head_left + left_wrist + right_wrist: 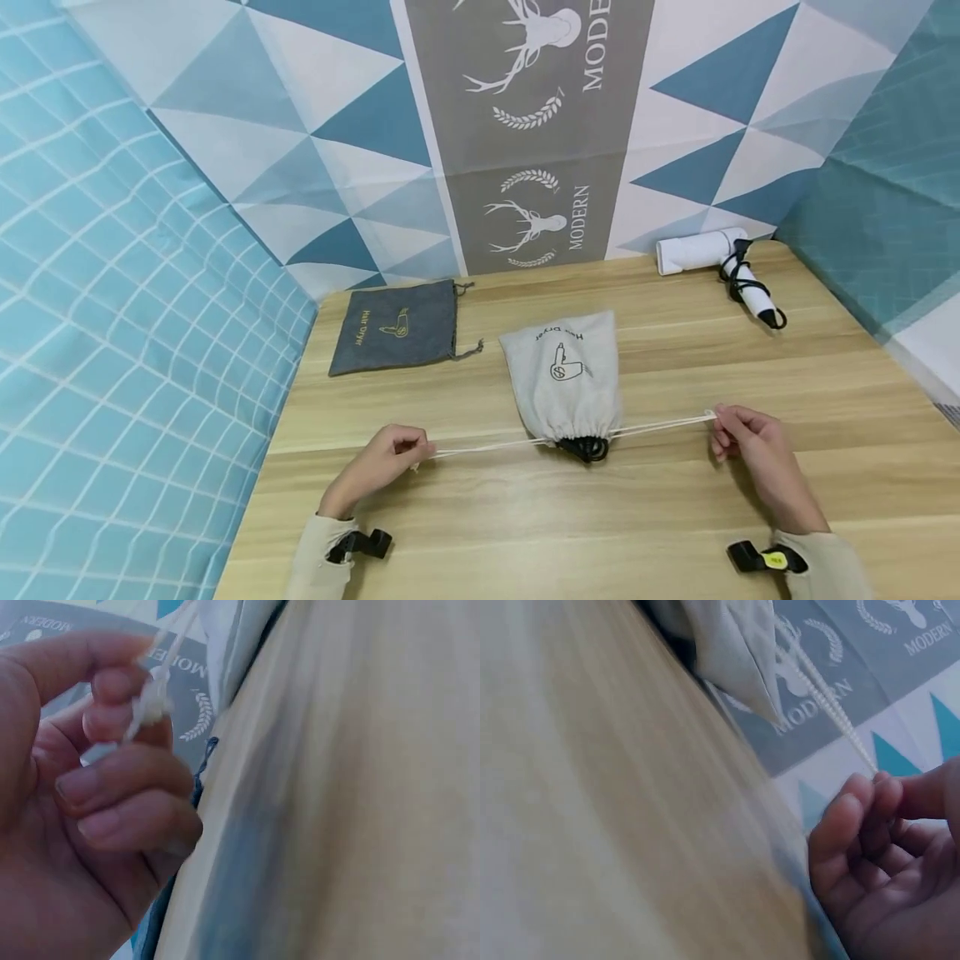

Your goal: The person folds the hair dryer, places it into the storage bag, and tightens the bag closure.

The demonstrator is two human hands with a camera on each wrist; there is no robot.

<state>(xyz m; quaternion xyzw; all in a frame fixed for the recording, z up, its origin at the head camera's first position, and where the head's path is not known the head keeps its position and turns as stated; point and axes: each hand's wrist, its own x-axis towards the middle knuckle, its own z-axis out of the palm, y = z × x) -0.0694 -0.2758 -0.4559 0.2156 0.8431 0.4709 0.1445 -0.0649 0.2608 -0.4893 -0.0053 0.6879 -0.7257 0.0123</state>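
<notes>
A light grey drawstring bag (566, 379) printed "Hair Dryer" lies mid-table, its gathered mouth toward me. Black cord (587, 448) pokes out of that mouth. From either side of it a white drawstring (660, 427) runs out taut. My left hand (386, 462) pinches the left end between thumb and fingers; a knot (154, 703) shows by its fingers in the left wrist view. The right end is pinched by my right hand (757, 446), thumb against curled fingers, as the right wrist view also shows on the drawstring (829, 701).
A flat dark grey drawstring bag (397, 329) lies at the back left. At the back right is a white hair dryer (701, 250), its black cord wound round the handle. Patterned sheets (532, 167) stand behind and beside the wooden table (495, 533).
</notes>
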